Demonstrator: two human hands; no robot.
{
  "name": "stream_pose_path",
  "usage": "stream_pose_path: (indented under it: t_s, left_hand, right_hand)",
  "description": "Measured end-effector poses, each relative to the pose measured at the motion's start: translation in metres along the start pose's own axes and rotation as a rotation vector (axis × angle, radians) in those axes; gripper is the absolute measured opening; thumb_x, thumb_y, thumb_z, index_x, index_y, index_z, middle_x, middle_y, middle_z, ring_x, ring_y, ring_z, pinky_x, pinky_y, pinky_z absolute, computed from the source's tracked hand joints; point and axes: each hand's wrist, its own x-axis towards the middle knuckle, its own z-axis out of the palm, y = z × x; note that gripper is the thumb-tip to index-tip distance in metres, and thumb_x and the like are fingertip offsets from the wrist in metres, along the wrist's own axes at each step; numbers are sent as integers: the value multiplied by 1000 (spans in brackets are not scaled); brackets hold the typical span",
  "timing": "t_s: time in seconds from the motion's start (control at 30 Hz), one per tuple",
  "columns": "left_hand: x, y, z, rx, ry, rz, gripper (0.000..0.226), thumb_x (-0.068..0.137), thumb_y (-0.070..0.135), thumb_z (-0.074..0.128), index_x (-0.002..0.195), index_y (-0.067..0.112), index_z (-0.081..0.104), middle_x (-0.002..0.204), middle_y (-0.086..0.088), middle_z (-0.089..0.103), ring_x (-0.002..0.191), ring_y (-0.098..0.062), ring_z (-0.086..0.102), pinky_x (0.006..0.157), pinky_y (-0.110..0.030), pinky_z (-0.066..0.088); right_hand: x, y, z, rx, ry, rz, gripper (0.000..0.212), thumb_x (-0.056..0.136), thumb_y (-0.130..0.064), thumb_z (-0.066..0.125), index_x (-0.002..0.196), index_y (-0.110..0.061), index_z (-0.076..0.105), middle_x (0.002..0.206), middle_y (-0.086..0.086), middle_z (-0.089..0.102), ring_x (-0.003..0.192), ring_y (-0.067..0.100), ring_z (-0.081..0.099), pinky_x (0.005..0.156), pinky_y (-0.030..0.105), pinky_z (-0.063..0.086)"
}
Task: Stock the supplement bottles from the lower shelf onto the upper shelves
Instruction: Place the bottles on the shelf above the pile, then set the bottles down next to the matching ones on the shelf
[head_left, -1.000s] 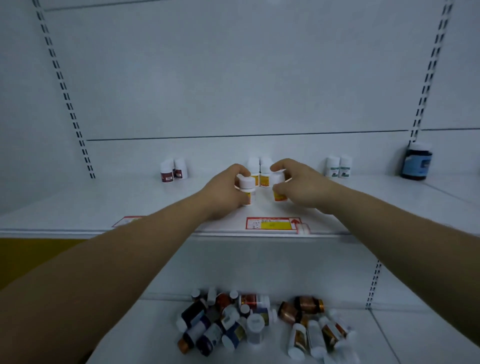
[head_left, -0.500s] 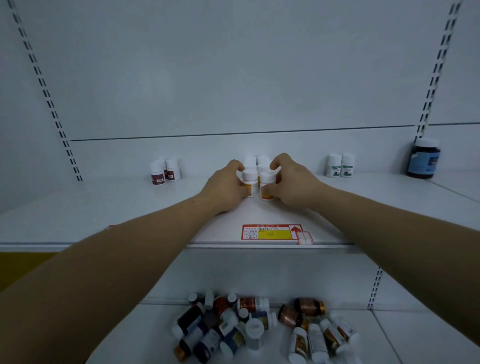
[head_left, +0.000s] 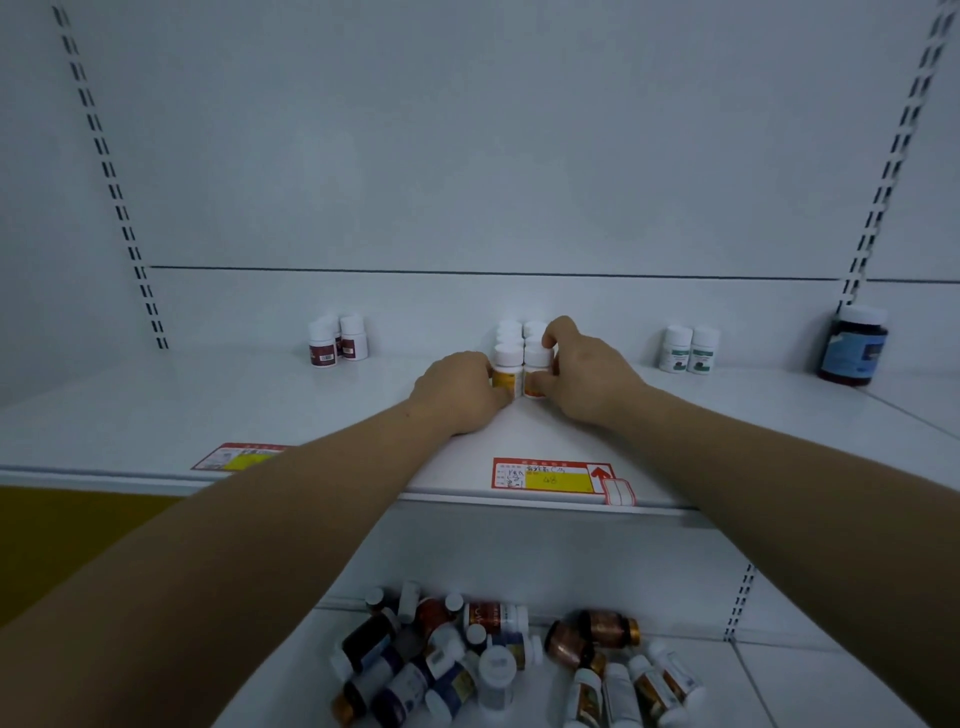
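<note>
Supplement bottles upright, apparently touching, on white upper shelf.

Both bare forearms stretched forward and upward, converging toward centre. Left hand knuckles up, fingers curled inward around something at its right side. Right hand mirrors it, thumb low, index finger arched on top. Hands near, not touching.

We can't read the price tag at the upper shelf front edge; left tag partly hidden by forearm. Bottle pile on lower shelf cut off at bottom edge; labels blurred.
</note>
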Motion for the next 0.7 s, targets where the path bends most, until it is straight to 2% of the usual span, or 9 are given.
stream_pose_path:
  t_s: [0.13,0.3,0.4,0.7]
  left_hand:
    - [-4,1,-7,21,-47,-27,46,87,47,57,119,14,56,119,-7,60,101,-23,56,84,-32,44]
    - [-24,-5,-27,6,-115,-33,54,86,50,56,132,21,48,137,-3,48,118,-20,48,87,-26,33]
    - [-48,-7,-42,44,-150,-30,56,86,53,55,133,23,47,141,-2,45,123,-20,45,90,-26,31]
    - [-165,-29,-77,47,-116,49,59,86,57,52,134,24,45,142,-1,44,123,-20,45,92,-30,34]
  right_hand:
    - [-2,-1,-3,32,12,13,53,84,-43,66,123,-19,38,99,0,49,81,16,48,65,27,33]
    - [-3,-6,-20,-88,-47,-6,64,86,-53,58,138,-21,37,133,8,46,110,25,49,82,33,38]
    - [-9,-19,-33,-159,-99,-18,64,87,-55,54,139,-22,39,137,9,43,120,28,46,91,37,38]
    - [-81,-103,-37,-153,-98,-44,63,88,-57,50,140,-24,39,142,9,41,129,27,40,101,38,34]
